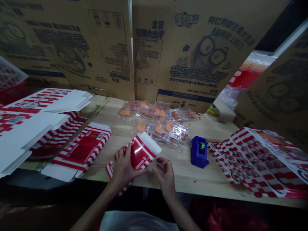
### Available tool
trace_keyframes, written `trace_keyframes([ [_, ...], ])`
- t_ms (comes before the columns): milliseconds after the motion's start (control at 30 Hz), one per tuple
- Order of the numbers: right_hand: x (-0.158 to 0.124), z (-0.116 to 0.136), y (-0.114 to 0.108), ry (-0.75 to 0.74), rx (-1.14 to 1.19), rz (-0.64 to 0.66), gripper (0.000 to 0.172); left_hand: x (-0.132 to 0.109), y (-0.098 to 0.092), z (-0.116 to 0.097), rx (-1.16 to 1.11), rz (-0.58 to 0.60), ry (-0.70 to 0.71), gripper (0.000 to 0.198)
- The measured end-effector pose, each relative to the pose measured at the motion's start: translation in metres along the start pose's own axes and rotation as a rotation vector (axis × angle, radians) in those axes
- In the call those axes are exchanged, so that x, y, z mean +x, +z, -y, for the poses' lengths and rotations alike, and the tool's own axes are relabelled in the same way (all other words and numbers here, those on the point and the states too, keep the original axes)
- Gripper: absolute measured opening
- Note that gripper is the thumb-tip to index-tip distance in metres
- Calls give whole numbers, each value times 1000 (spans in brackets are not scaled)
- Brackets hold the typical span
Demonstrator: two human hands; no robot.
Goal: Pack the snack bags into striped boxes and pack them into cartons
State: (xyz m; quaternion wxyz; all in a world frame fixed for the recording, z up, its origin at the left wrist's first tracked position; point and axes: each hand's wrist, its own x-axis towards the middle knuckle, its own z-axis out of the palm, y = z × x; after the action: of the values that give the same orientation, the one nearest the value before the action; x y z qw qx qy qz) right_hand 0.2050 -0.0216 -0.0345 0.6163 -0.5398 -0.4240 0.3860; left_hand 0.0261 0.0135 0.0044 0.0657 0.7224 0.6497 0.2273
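Observation:
A red and white box (141,152) stands tilted over the front part of the wooden table, a white flap raised at its upper right end. My left hand (124,165) is wrapped round the box from the left, thumb across its front. Just right of the box's lower edge is my right hand (166,175), its fingers curled together; whether they hold anything is too small to tell. Beyond the box lie several clear packets (160,126) with orange pieces. A blue tape dispenser (199,152) stands to the right of my right hand.
Flattened red and white boxes (83,149) and stacked white-flapped cartons (31,118) cover the left side. More striped packaging (260,163) lies at the right on the table (183,179). Large brown cartons (183,48) wall off the back.

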Motion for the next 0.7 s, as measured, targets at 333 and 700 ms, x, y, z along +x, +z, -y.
trace_keyframes([
  [333, 4, 4, -31, 240, 231, 209, 59, -28, 27, 6, -931, 188, 10, 61],
  [700, -10, 4, -45, -7, -166, 283, 21, -42, 21, 0, -905, 276, 4, 14],
])
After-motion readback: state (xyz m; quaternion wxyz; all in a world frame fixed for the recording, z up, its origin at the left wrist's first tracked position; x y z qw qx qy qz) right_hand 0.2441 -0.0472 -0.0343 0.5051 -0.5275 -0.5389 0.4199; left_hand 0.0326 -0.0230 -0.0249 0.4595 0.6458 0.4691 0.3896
